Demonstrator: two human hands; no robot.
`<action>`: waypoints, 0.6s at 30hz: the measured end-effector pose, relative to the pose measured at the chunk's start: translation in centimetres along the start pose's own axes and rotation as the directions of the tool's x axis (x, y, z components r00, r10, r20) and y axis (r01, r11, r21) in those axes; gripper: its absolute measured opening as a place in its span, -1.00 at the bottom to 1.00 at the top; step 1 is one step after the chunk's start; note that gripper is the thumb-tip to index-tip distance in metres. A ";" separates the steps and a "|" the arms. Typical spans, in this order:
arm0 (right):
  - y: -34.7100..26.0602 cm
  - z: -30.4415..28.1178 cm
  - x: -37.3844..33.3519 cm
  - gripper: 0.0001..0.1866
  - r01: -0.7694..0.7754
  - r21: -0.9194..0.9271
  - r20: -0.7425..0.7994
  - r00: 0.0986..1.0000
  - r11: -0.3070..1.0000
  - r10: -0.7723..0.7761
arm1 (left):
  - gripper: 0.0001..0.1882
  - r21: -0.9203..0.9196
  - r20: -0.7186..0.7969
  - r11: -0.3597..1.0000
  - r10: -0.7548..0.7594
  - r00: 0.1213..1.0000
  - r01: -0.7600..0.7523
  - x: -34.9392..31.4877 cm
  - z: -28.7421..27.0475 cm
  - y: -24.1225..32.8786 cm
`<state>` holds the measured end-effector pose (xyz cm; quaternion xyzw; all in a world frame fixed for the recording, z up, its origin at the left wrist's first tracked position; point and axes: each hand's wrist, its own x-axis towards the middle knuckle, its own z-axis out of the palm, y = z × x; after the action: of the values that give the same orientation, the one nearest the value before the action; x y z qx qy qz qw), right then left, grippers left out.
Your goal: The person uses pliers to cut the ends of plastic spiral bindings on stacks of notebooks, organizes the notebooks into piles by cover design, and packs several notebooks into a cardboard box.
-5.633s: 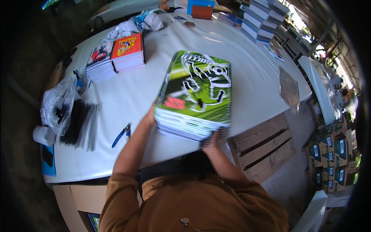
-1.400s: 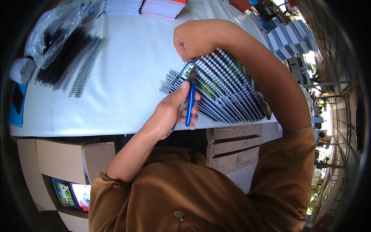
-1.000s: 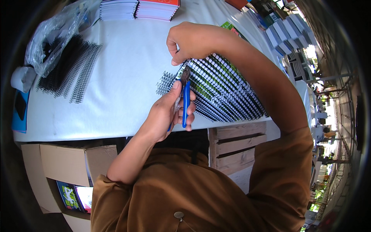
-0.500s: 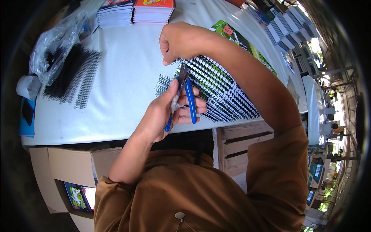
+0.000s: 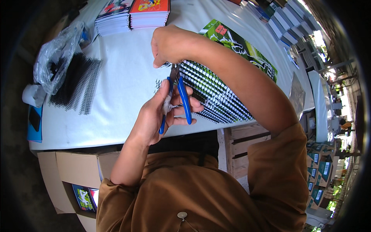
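Observation:
My left hand (image 5: 151,112) holds a pair of cutting pliers (image 5: 183,101) with blue handles, spread apart over the fingers. The pliers' dark jaws point up and away from me, just below my right hand (image 5: 168,45). That hand is closed in a pinch at the end of a dark spiral binding coil (image 5: 166,65); its fingertips are partly hidden. To the right, under my right forearm, lies a fanned stack of spiral-bound notebooks (image 5: 216,92) with green covers, their coils in rows. Whether the jaws touch a wire I cannot tell.
Loose black coils (image 5: 79,85) lie at the left beside a clear plastic bag (image 5: 58,54). Two notebook stacks (image 5: 150,19) stand at the far edge. An open cardboard box (image 5: 77,166) is below the table's near left, and a wooden pallet (image 5: 247,147) below its near right.
Both hands and the pliers have shifted a little to the left along the coil ends. The whole view has also tilted slightly.

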<state>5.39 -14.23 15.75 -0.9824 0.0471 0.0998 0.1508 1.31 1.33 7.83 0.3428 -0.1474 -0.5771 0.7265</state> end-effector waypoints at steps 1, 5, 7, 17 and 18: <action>0.2 0.0 0.0 -0.73 -0.002 0.002 -0.003 1.000 1.000 0.002 | -0.38 0.003 0.002 1.000 -0.002 1.000 0.002 -0.2 0.1 0.1; -0.4 -0.3 0.0 -0.73 -0.015 0.004 0.022 1.000 1.000 0.015 | -0.37 -0.019 -0.017 0.998 -0.058 0.998 0.058 -0.3 0.4 0.3; -0.5 -0.3 -0.1 -0.73 -0.020 -0.014 0.032 0.999 1.000 0.020 | -0.37 -0.047 -0.043 0.998 -0.050 0.998 0.048 -0.2 0.6 0.3; 0.3 -0.2 0.4 -0.69 -0.013 0.085 -0.012 1.000 0.996 0.014 | -0.42 -0.136 0.087 0.991 0.015 0.996 -0.003 -0.6 0.2 -0.3; 0.4 -0.2 0.6 -0.68 -0.015 0.084 -0.011 1.000 0.996 0.016 | -0.40 -0.103 0.008 0.995 -0.019 1.000 0.020 -0.3 1.1 0.2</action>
<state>5.92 -14.65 15.68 -0.9753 0.0598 0.0933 0.1909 0.70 1.24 8.85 0.3045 -0.1166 -0.5921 0.7369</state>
